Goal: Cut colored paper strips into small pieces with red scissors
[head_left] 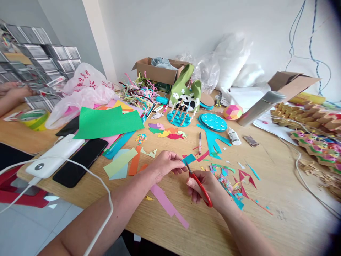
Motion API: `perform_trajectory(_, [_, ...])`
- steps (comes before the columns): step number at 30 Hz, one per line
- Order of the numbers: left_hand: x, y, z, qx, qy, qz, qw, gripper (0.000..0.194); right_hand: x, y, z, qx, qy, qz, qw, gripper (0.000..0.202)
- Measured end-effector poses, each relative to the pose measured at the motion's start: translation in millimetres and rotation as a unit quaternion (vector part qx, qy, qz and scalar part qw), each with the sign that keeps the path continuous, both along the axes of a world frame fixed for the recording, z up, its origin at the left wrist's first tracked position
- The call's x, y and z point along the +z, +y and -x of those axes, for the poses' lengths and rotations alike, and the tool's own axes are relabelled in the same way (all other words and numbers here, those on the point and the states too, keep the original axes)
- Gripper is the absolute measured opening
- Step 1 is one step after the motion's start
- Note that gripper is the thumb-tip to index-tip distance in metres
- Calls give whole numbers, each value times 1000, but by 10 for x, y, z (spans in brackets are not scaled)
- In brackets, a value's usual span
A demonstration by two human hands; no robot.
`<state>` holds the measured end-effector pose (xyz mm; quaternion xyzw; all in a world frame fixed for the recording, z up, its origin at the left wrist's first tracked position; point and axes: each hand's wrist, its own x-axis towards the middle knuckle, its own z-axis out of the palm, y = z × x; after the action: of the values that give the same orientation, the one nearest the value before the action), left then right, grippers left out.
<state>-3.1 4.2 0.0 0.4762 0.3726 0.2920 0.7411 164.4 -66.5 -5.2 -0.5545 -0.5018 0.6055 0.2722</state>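
Note:
Between finger and thumb, my left hand (168,164) pinches a small piece of blue paper (189,159) above the table. My right hand (205,188) grips red-handled scissors (200,186), whose blades meet the lower edge of that paper. Just beyond lie coloured paper fish (176,136), a pen (200,144) and a strip of dark red paper (203,156). Paper scraps (226,181) in many colours are heaped to the right of the scissors. A purple paper strip (166,204) lies under my left wrist, and orange paper (134,161) sits left of it.
Green sheets (106,122), a black phone (80,163) and a white power bank (54,156) with a cable cover the left side. Behind stand a panda bag (185,94), blue discs (213,122), a glue bottle (234,136) and a grey flask (261,108). Another person's hands (18,93) show far left.

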Motion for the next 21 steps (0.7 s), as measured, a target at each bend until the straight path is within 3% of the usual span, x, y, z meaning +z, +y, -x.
perform_trajectory(11, [15,-3,4,-10,21,-16,1000,11,31,-6,9,4,0,-5,1000,51])
perform_trajectory(21, [43,-14,3,7,5,14,1000,14,53,-3,27,-6,-6,5,1000,52])
